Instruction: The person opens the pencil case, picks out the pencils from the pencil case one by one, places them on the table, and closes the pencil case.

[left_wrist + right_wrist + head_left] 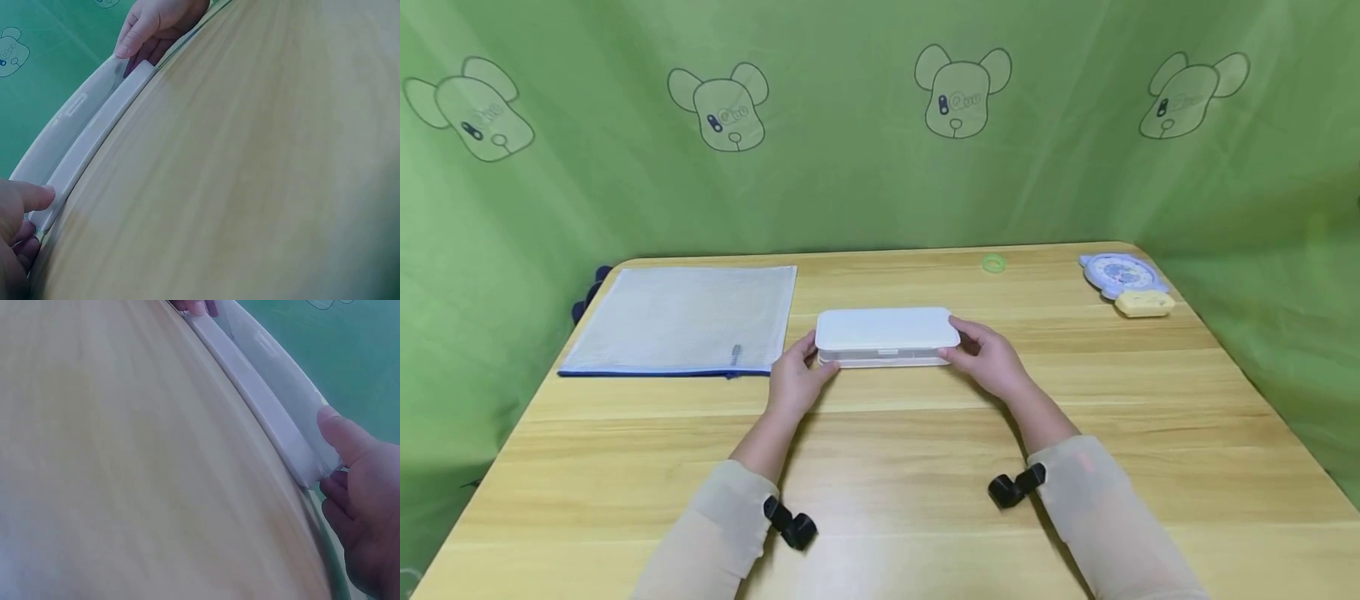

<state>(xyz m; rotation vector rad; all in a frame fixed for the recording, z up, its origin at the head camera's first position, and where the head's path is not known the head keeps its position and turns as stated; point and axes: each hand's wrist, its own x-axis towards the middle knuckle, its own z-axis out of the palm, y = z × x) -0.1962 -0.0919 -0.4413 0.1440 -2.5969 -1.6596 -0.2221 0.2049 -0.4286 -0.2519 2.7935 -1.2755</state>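
Note:
A long white plastic case, looking like a pencil box, lies near the table's middle in the head view. Its lid (886,327) sits above a shallow base (887,362), and a gap shows between them at the right end. My left hand (793,377) holds the left end, thumb on the base's front edge in the left wrist view. At the other end, my right hand (988,360) grips the lid's corner, with the thumb in front and fingers behind. A small latch (76,103) shows on the lid's front side. The inside of the case is hidden.
Left of the case lies a mesh zip pouch (685,321) with a blue zipper edge. Toward the back are a green ring (993,263), a blue bear-shaped disc (1122,273) and a pale yellow block (1144,304). A green curtain (850,192) surrounds the table.

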